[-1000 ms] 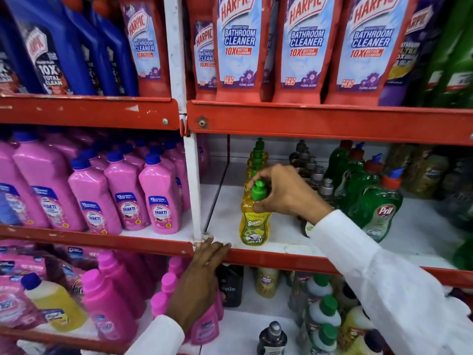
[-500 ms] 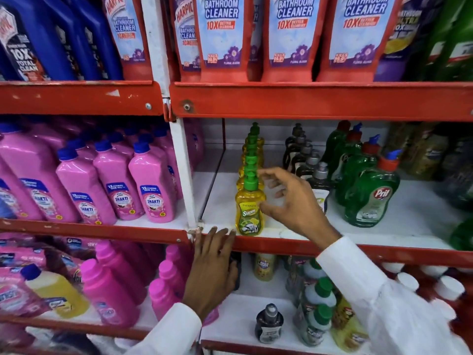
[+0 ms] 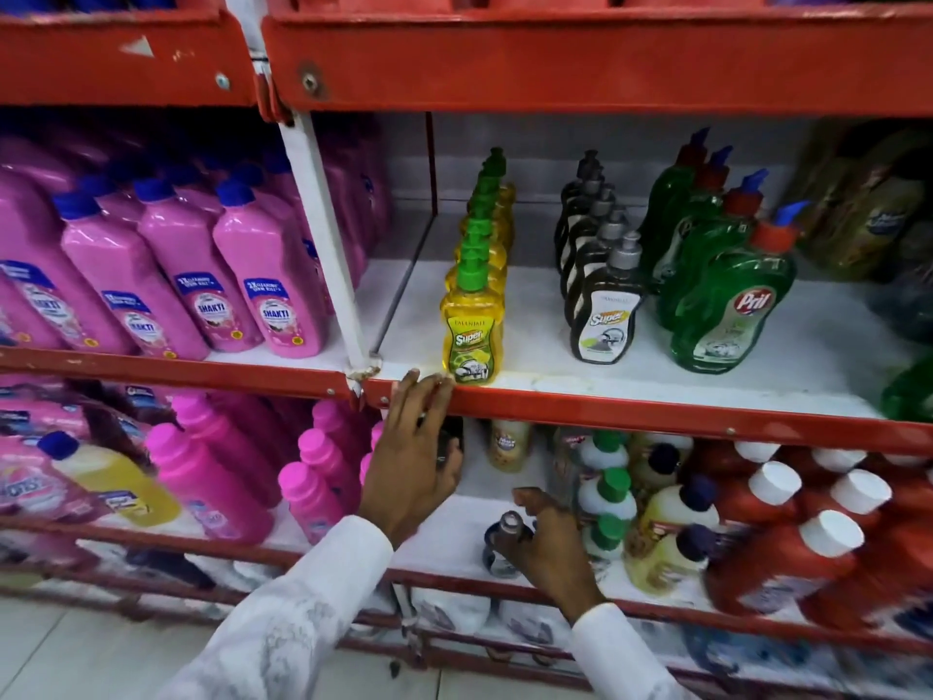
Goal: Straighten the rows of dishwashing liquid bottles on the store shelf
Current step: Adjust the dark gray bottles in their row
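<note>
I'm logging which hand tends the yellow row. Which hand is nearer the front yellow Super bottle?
Left. The left hand rests its fingertips on the red shelf edge just below-left of the front yellow Super bottle; the right hand is on the shelf below.

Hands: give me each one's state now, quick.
Left hand: open, fingertips on the red shelf edge.
Right hand: closing around the small dark bottle.

The front yellow bottle [image 3: 472, 331] reads "Patanjali Super"; the dark bottle [image 3: 603, 323] "Super"; the green bottle [image 3: 727, 315] "Pril"; the pink bottles [image 3: 272, 295] at left "Shakti".
</note>
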The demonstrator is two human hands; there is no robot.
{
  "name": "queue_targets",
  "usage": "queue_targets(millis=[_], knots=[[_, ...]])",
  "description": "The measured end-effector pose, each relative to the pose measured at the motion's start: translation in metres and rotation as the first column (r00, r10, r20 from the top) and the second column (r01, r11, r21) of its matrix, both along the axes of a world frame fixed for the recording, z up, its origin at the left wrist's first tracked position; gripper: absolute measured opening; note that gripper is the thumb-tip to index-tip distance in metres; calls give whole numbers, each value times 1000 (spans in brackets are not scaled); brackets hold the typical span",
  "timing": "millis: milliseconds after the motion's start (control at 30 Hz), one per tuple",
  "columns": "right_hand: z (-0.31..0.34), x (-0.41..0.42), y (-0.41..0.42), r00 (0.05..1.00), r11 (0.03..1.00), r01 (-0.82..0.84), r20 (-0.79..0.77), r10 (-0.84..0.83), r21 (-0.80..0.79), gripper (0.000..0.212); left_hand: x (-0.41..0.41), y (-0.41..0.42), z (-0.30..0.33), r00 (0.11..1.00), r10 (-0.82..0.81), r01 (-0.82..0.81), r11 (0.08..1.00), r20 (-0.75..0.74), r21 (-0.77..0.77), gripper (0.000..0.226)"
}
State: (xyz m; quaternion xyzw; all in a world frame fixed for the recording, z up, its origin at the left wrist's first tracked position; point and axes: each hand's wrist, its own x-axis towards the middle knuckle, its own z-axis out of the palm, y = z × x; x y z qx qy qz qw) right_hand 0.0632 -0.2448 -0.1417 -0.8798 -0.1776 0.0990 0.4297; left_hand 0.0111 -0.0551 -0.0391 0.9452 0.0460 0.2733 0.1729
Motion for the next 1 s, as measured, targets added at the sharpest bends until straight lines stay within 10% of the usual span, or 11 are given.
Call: queue_targets(millis=[333,733,1000], knots=[[-9,-9,-2,993,988,103,36,-108,118,21,-5,-5,0,999,32,-32,999,-31,3,74],[215,4,-51,863,874,135,378,-335,466,32,7,-26,-5,991,13,-20,999,131,47,50],[265,69,-49,833,904,66,475,-283,423,34,20,-58,5,996,-37,33,998,77,49,53]])
